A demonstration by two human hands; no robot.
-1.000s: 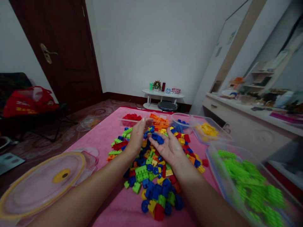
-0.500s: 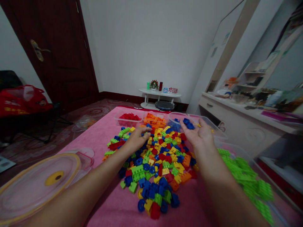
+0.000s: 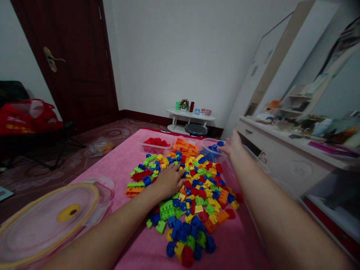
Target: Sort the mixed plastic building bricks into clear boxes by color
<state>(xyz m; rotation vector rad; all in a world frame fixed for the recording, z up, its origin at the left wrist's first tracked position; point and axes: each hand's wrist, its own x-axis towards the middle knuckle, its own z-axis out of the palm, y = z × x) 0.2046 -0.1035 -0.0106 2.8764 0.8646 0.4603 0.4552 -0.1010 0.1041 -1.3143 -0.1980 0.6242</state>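
A big heap of mixed toy building bricks (image 3: 201,193) in red, yellow, green, blue and orange lies on a pink cloth (image 3: 126,221). My left hand (image 3: 170,180) rests palm down on the heap's left part, fingers spread among the bricks. My right hand (image 3: 231,145) is tilted at the right rim of a clear round-cornered tub (image 3: 206,141), thumb raised and fingers apart. Blue bricks (image 3: 215,147) show in the tub's opening, one right by my fingertips. Whether that brick still touches them is unclear.
Clear tubs of red bricks (image 3: 156,143) and orange bricks (image 3: 185,148) stand behind the heap. A clear lid with a yellow rim (image 3: 95,195) lies at left. A cluttered dresser (image 3: 281,135) stands at right, a low white table (image 3: 191,114) by the wall.
My right hand has gone from palm up with blue bricks to tilted at the tub, and blue bricks now show in it. My left hand has shifted right and nearer onto the heap.
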